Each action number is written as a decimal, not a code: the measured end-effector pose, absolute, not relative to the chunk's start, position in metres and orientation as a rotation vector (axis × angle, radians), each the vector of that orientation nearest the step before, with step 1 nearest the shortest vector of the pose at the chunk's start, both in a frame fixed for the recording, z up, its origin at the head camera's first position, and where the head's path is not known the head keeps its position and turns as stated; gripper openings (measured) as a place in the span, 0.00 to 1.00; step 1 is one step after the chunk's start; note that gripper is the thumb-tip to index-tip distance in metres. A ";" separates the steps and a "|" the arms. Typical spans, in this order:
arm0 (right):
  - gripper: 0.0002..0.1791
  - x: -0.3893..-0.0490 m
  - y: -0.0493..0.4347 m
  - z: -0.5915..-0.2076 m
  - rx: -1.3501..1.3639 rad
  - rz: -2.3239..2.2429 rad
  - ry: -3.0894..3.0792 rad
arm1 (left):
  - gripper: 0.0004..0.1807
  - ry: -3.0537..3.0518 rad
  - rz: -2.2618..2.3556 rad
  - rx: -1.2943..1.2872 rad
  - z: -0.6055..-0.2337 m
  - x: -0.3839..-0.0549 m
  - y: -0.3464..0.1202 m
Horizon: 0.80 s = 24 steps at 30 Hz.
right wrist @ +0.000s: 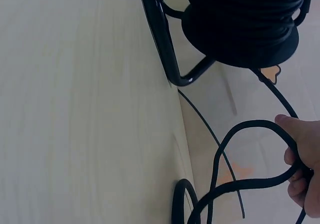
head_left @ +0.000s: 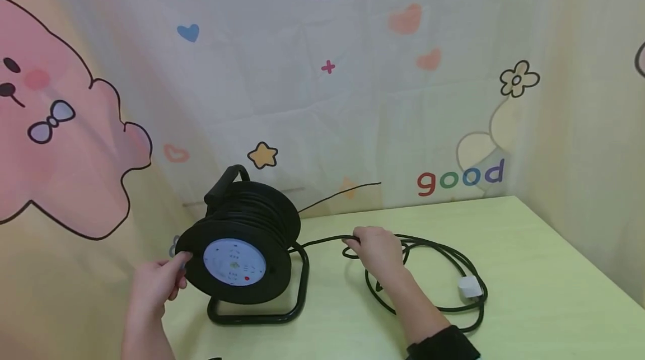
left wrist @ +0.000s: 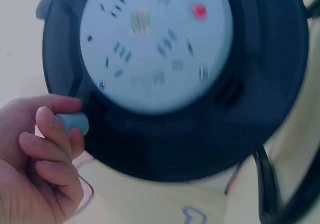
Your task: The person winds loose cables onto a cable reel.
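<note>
The cable reel point(head_left: 234, 259) stands on the table point(head_left: 544, 281); the left hand point(head_left: 156, 284) pinches the pale knob point(left wrist: 77, 122) near its edge. The right hand point(head_left: 379, 256) grips the black cable point(head_left: 326, 239) beside it.

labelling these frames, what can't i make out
Left wrist: fine print on the panel, blurred.
Left wrist: part of the knob, behind the left hand.
Head: part of the cord, behind the right arm.
Right wrist: part of the right hand, cut by the edge.

Reel point(head_left: 239, 229) matt plastic; stand point(head_left: 259, 319) glossy; tabletop point(head_left: 534, 270) smooth.
</note>
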State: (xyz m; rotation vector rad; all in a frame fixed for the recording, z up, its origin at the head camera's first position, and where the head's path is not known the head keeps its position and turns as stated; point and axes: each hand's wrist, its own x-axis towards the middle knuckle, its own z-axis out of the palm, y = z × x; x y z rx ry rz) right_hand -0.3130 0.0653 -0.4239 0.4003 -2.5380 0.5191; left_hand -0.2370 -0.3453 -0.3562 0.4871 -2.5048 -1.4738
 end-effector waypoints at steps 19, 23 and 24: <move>0.24 -0.304 0.038 -0.425 0.535 0.441 -2.557 | 0.29 -2.265 -1.393 0.496 -0.334 -0.227 -0.300; 0.20 -0.301 0.045 -0.421 0.523 0.487 -2.705 | 0.29 -2.257 -1.398 0.479 -0.332 -0.227 -0.300; 0.19 -0.301 0.048 -0.421 0.505 0.492 -2.756 | 0.29 -2.255 -1.399 0.476 -0.332 -0.227 -0.300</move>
